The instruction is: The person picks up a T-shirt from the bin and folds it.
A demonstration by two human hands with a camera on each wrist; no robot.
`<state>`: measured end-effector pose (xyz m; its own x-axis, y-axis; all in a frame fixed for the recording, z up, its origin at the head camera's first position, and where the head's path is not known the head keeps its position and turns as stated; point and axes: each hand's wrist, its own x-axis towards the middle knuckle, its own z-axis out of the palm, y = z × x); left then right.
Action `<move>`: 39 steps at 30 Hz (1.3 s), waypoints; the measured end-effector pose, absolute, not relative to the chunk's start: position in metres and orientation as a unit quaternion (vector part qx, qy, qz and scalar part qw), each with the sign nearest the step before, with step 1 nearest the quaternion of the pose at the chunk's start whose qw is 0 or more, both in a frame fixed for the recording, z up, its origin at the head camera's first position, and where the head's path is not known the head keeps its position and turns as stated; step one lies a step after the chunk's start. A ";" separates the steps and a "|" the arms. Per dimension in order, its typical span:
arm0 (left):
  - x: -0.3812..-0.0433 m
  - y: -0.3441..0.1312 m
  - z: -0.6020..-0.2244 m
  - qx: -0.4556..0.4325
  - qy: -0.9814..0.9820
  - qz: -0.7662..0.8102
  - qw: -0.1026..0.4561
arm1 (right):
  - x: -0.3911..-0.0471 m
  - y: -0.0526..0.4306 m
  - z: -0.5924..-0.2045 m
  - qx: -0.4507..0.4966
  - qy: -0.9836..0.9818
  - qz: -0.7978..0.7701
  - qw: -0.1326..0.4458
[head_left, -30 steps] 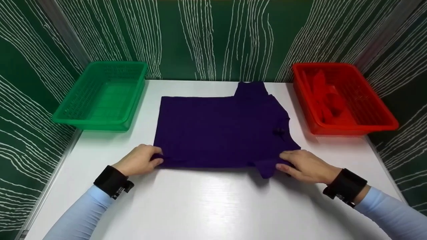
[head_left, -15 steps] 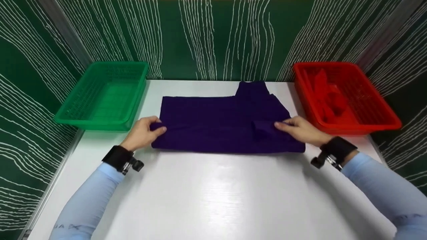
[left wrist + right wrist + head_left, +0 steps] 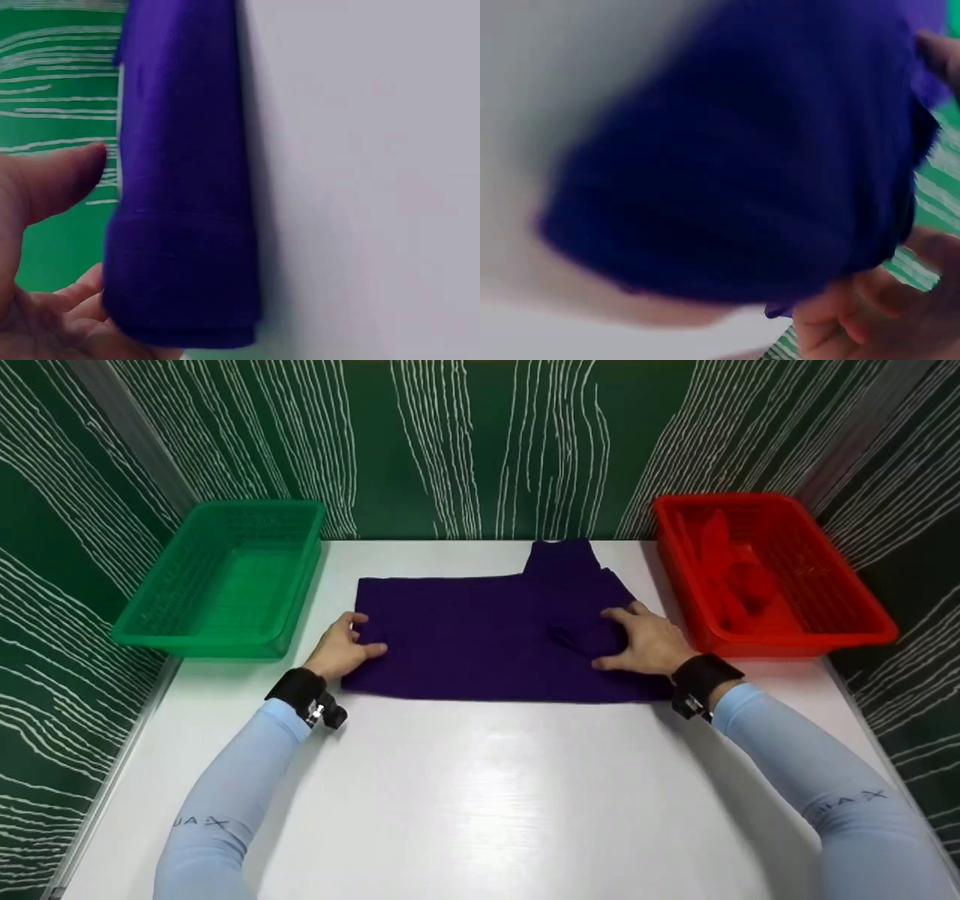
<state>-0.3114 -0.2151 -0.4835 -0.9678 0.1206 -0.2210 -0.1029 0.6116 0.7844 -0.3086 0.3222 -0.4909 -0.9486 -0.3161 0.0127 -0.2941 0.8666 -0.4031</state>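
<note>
A dark purple short-sleeved shirt [image 3: 465, 641] lies flat on the white table, its near side folded over toward the back. One sleeve [image 3: 561, 559] sticks out at the far edge. At the shirt's left end rests my left hand [image 3: 339, 649], thumb and fingers spread apart on the cloth. In the left wrist view, the thumb [image 3: 71, 176] stands clear of the rounded fold. My right hand [image 3: 649, 641] touches the folded layer near the collar end, with a wide gap between thumb and fingers. The collar is partly hidden beneath that hand.
A green basket [image 3: 124, 630] stands at the back left. On the back right is a red basket [image 3: 885, 637] with red items inside. Green walls [image 3: 495, 450] with white wavy lines enclose the table [image 3: 480, 795] at the back and sides.
Both hands have carried the shirt's near edge away from the body and folded it over the rest. Their pinch on the cloth has since loosened, and the fingers have spread.
</note>
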 end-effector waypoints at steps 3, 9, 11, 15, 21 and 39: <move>-0.308 -0.215 -0.481 0.021 0.893 0.433 0.124 | -0.309 0.320 -0.494 -0.234 0.958 -0.160 -0.051; -0.303 -0.211 -0.486 0.060 0.903 0.415 0.093 | -0.322 0.313 -0.483 -0.163 0.958 -0.173 -0.160; -0.301 -0.209 -0.488 0.066 0.907 0.407 0.083 | -0.329 0.311 -0.477 -0.108 0.955 -0.217 -0.168; -0.295 -0.208 -0.489 0.076 0.912 0.390 0.097 | -0.329 0.314 -0.469 -0.068 0.949 -0.270 -0.148; -0.278 -0.215 -0.482 0.091 0.895 0.404 0.164 | -0.293 0.325 -0.468 -0.075 0.982 -0.161 -0.062; -0.262 -0.217 -0.475 0.082 0.968 0.206 0.114 | -0.252 0.333 -0.465 -0.067 0.993 -0.063 0.079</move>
<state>-0.2617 -0.2171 -0.4746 -0.9606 0.2066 -0.1861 0.1129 0.9014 0.4180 -0.2516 0.3327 -0.4646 -0.9783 -0.1435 -0.1492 -0.1235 0.9830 -0.1360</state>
